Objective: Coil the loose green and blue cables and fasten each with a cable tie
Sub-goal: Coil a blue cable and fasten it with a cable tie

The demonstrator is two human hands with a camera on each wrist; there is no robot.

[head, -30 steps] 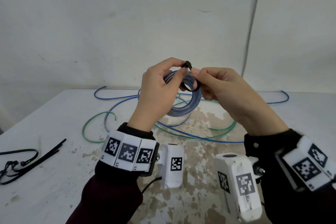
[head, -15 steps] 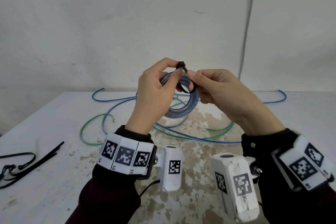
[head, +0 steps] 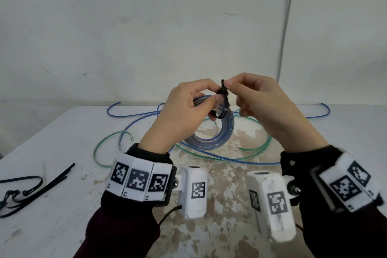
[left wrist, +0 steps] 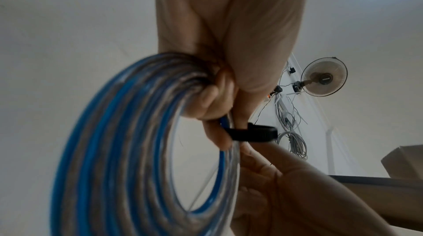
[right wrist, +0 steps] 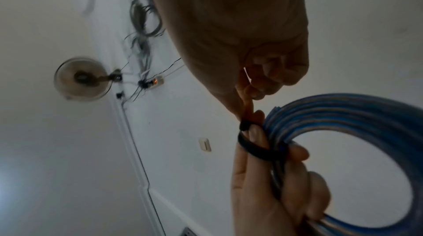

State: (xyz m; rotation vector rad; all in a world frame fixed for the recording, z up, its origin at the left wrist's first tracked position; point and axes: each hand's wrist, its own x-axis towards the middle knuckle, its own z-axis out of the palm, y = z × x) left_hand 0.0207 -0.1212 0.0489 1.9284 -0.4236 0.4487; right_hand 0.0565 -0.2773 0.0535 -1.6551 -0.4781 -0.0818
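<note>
Looping blue coil between both hands, cable tie pinched.

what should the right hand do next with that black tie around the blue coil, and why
Probably pull the tail further through to tighten. The thin black plastic cable tie still forms a slack loop around the coiled blue cable, which the left hand grips, while the right hand pinches the tie's end above its head.

Bare workroom, stained white table, wall fan
</note>
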